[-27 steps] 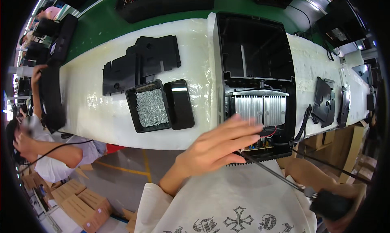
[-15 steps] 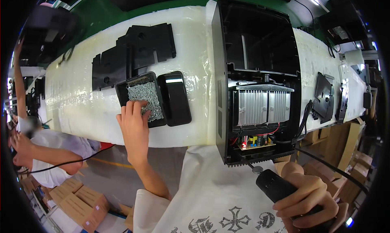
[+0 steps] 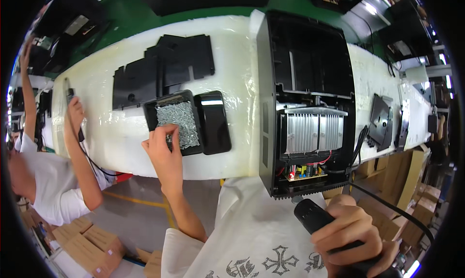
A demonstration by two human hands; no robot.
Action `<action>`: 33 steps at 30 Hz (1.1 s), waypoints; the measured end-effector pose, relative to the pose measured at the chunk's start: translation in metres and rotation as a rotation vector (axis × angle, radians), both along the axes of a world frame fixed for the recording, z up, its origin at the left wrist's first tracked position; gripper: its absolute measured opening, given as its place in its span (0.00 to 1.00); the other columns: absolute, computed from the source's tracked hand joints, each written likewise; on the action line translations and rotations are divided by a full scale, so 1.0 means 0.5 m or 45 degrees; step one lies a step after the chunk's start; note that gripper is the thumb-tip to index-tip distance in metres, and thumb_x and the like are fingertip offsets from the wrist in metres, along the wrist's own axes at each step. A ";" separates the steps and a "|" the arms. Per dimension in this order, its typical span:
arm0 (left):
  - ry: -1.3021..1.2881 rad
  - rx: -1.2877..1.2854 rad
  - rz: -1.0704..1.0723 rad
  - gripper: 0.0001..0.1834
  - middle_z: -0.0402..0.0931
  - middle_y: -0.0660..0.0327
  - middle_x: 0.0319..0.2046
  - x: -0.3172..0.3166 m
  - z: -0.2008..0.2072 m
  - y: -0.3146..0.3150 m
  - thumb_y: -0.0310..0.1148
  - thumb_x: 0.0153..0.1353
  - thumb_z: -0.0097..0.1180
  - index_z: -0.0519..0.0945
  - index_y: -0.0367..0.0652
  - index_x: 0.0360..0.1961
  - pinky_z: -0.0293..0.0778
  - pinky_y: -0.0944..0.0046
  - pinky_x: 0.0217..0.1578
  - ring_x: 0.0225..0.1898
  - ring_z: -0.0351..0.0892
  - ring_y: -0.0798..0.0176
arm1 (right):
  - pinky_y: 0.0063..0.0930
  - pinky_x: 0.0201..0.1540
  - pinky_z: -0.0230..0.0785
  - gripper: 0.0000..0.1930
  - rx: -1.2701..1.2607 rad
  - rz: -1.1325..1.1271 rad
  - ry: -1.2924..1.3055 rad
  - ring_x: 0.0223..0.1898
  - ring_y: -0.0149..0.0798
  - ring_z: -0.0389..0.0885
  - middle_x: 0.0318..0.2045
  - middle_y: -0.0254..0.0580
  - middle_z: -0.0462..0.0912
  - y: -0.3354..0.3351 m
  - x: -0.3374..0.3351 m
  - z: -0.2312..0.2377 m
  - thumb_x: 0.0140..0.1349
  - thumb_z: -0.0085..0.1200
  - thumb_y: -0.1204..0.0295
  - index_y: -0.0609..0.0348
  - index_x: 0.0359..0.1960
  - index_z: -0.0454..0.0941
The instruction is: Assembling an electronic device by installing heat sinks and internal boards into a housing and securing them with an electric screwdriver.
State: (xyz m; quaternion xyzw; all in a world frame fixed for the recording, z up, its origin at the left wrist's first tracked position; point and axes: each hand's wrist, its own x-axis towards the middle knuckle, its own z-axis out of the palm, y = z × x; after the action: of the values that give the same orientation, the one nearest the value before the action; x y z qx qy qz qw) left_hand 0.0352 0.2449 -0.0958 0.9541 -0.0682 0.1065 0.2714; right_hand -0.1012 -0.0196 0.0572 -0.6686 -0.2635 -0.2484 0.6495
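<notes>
My left hand (image 3: 164,149) is over the near part of a black bin (image 3: 151,114) of small silver screws (image 3: 177,118). Its thumb and fingertips are pinched together, and whatever they hold is too small to make out. In my right hand (image 3: 351,234) is a black electric screwdriver (image 3: 312,215), pointing up and left toward the near edge of an open black housing (image 3: 264,84). Inside that housing sit finned silver heat sinks (image 3: 305,135) and a small circuit board (image 3: 302,175) with a red light. The screwdriver's tip is hidden below the housing's edge.
A glossy black rectangular case (image 3: 215,125) lies beside the bin, with flat black panels (image 3: 164,65) behind it. More black parts (image 3: 382,123) are at right. At left, a co-worker's hand (image 3: 75,112) holds a dark tool. A black cable (image 3: 392,205) runs at lower right.
My left fingers have lifted slightly from the screws and drawn together. My right hand and the screwdriver have shifted a little left. The co-worker's hand with a tool has come over the table.
</notes>
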 end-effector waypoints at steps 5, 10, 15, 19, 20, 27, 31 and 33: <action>-0.061 0.013 -0.015 0.04 0.78 0.61 0.30 -0.006 -0.011 0.030 0.24 0.58 0.58 0.79 0.45 0.33 0.63 0.59 0.41 0.33 0.75 0.58 | 0.43 0.34 0.72 0.28 -0.024 0.220 -0.008 0.31 0.50 0.80 0.31 0.47 0.76 0.029 0.021 0.021 0.57 0.66 0.65 0.52 0.52 0.59; -0.211 -0.114 -0.051 0.06 0.82 0.66 0.33 -0.025 -0.017 0.013 0.24 0.57 0.60 0.80 0.45 0.36 0.63 0.61 0.43 0.33 0.77 0.60 | 0.38 0.28 0.77 0.27 0.047 0.319 -0.023 0.25 0.43 0.80 0.30 0.45 0.77 0.050 0.020 0.003 0.50 0.70 0.71 0.58 0.46 0.64; -0.230 -0.408 -0.017 0.05 0.81 0.62 0.34 -0.034 0.002 0.010 0.22 0.59 0.59 0.79 0.41 0.37 0.68 0.62 0.39 0.33 0.77 0.61 | 0.38 0.25 0.79 0.33 0.056 0.597 -0.020 0.24 0.48 0.82 0.31 0.55 0.79 0.027 0.037 -0.022 0.48 0.74 0.70 0.61 0.49 0.62; -0.041 -1.006 -0.152 0.08 0.79 0.59 0.33 -0.050 0.035 -0.020 0.18 0.62 0.55 0.79 0.35 0.42 0.73 0.69 0.35 0.32 0.78 0.67 | 0.37 0.24 0.77 0.30 0.041 0.775 0.045 0.22 0.47 0.81 0.29 0.55 0.81 0.019 0.059 -0.015 0.50 0.74 0.68 0.64 0.47 0.65; 0.050 -1.262 -0.227 0.09 0.78 0.58 0.33 -0.061 0.048 -0.035 0.18 0.63 0.55 0.80 0.33 0.44 0.73 0.70 0.35 0.32 0.78 0.68 | 0.37 0.23 0.77 0.28 -0.036 0.803 0.088 0.21 0.47 0.80 0.28 0.55 0.81 0.016 0.068 0.008 0.51 0.73 0.67 0.64 0.46 0.67; 0.528 -2.101 -0.543 0.05 0.78 0.51 0.30 -0.124 0.055 -0.193 0.25 0.65 0.56 0.75 0.31 0.37 0.77 0.68 0.30 0.27 0.79 0.63 | 0.36 0.21 0.75 0.21 0.085 0.829 0.163 0.18 0.46 0.78 0.25 0.52 0.80 0.023 0.091 0.005 0.53 0.72 0.64 0.65 0.37 0.72; 0.619 -2.517 -0.564 0.07 0.79 0.51 0.27 -0.173 0.022 -0.254 0.27 0.67 0.55 0.72 0.34 0.38 0.78 0.70 0.29 0.26 0.80 0.65 | 0.36 0.21 0.74 0.22 0.118 0.864 0.216 0.19 0.46 0.78 0.25 0.51 0.80 0.028 0.085 -0.008 0.53 0.72 0.60 0.65 0.32 0.73; 0.593 -2.459 -0.508 0.09 0.78 0.51 0.27 -0.179 0.030 -0.263 0.30 0.66 0.57 0.71 0.35 0.36 0.76 0.71 0.25 0.23 0.78 0.66 | 0.36 0.22 0.75 0.23 0.109 0.831 0.251 0.19 0.46 0.78 0.25 0.51 0.80 0.022 0.082 -0.007 0.52 0.72 0.59 0.65 0.32 0.73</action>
State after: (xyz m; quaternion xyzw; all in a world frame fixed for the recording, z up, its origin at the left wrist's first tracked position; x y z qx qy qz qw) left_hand -0.0542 0.1134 -0.0807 0.2948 -0.0563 -0.1201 0.9463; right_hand -0.0601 -0.0085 0.0534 -0.5418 -0.3889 0.0275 0.7447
